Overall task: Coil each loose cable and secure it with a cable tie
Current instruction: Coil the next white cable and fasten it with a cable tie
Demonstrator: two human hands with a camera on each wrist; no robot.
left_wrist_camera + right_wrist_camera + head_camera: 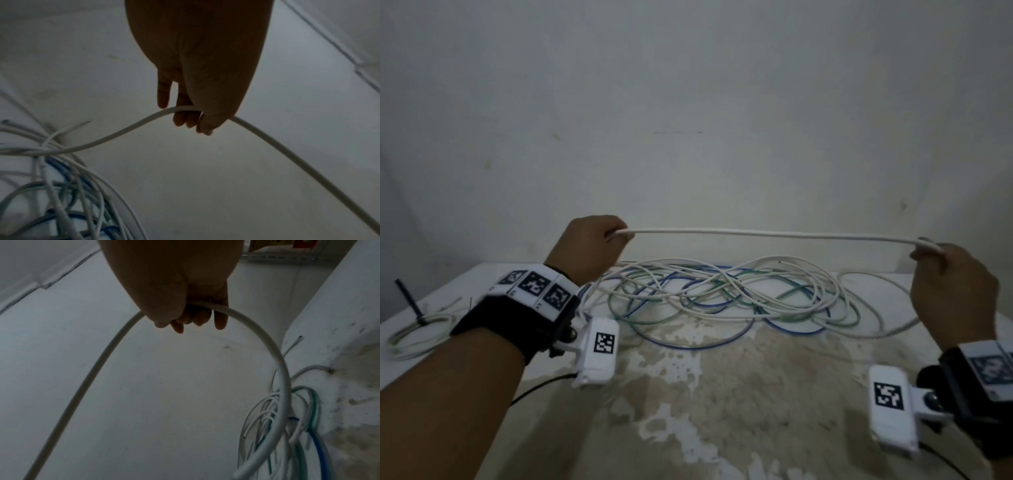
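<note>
Above the tangled pile [722,298], the white cable [774,234] stretches taut from nine to three o'clock, left hand [589,246] and right hand [952,284] each curled around one end of that span, equally near.

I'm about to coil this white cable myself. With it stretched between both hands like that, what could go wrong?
1. The white cable runs from the right hand down into the tangled pile; pulling may tighten knots.
2. Dragging could snag the blue cable.
3. The left hand holds it only at the fingers; it may slip.
</note>
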